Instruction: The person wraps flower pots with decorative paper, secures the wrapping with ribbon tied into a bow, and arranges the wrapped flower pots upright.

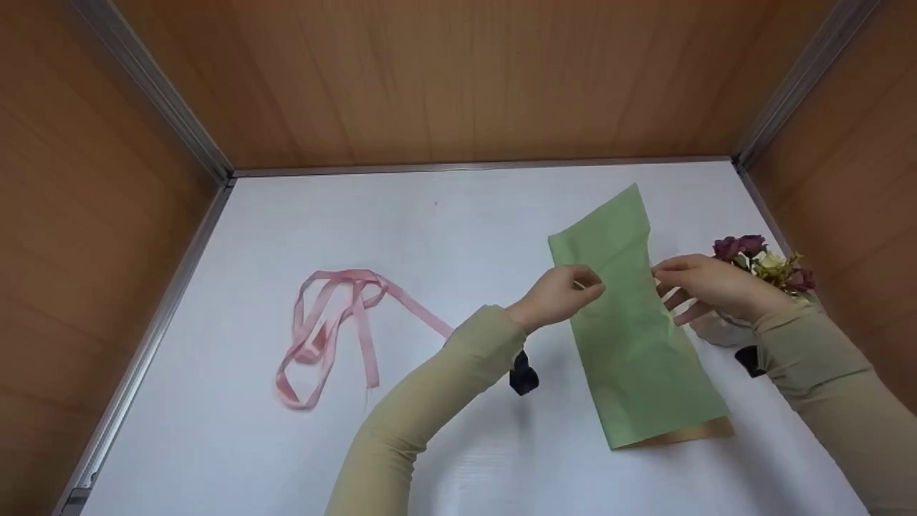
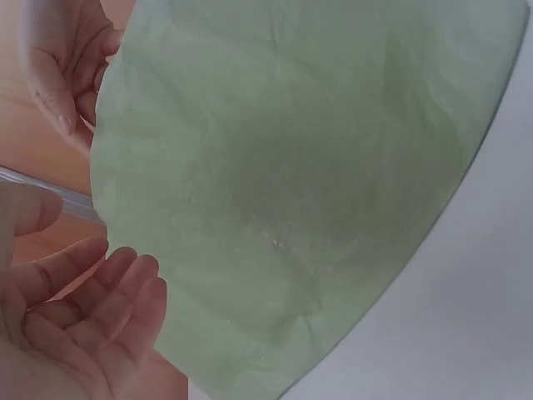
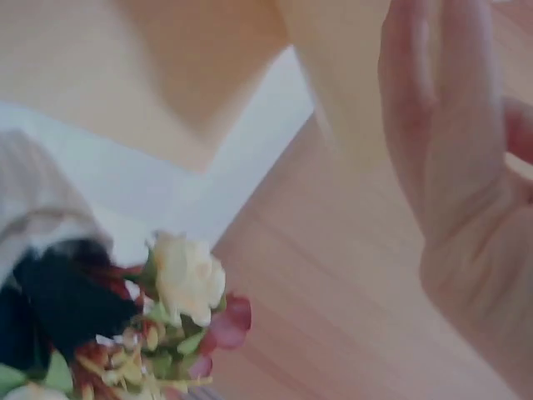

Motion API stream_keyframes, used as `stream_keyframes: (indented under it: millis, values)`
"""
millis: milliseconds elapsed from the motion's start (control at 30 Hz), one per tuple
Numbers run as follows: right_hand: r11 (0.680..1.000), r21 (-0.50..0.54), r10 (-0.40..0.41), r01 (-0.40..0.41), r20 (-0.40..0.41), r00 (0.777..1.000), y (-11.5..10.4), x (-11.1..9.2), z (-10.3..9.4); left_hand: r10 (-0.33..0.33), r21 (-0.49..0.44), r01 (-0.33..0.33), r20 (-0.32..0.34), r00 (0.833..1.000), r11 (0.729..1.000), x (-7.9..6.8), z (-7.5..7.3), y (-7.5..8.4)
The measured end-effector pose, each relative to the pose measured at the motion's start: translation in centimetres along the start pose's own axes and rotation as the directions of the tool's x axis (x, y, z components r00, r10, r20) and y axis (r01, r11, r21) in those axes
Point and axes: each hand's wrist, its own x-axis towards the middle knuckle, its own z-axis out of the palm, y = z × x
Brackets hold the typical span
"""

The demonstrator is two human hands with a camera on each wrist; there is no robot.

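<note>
A folded sheet of wrapping paper (image 1: 630,344), green outside and tan inside, stands tilted off the table at the right. My right hand (image 1: 716,283) pinches its right edge between thumb and index finger, with the other fingers spread. In front of the green face is my left hand (image 1: 562,295), its fingers loosely bent. The left wrist view shows a gap between the left hand's thumb and fingers (image 2: 125,292), with nothing held there. Artificial flowers (image 1: 752,247), dark red and cream, lie beyond the right hand, their lower part partly hidden by the forearm.
A pink ribbon (image 1: 366,344) lies in loose loops on the white table (image 1: 458,236), one end running under the left forearm. Wooden panels (image 1: 458,86) with metal edging wall in the back and both sides. A dark object (image 1: 524,376) shows beneath the left wrist.
</note>
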Motion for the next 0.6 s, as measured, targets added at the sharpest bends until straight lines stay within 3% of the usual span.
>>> stream_keyframes:
  millis: [100,233,333,600]
  values:
    - [0.998,0.058,-0.033,0.032,0.014,0.999,-0.2,0.0,0.7,0.001,-0.151,-0.002,-0.006,1.0,0.988,-0.3,0.2,0.4]
    - [0.984,0.133,-0.119,0.115,0.024,0.993,-0.5,0.5,1.8,-0.012,-0.319,0.007,-0.014,1.0,0.948,-0.5,-0.1,0.8]
    - [0.966,0.196,-0.179,0.171,0.023,0.984,-0.6,1.0,2.7,-0.026,-0.364,0.017,-0.019,0.999,0.931,-0.5,-0.5,0.8]
    - [0.913,0.322,-0.271,0.251,0.017,0.963,-0.7,1.9,5.1,-0.062,-0.39,0.058,0.003,0.998,0.919,-1.1,-1.2,0.2]
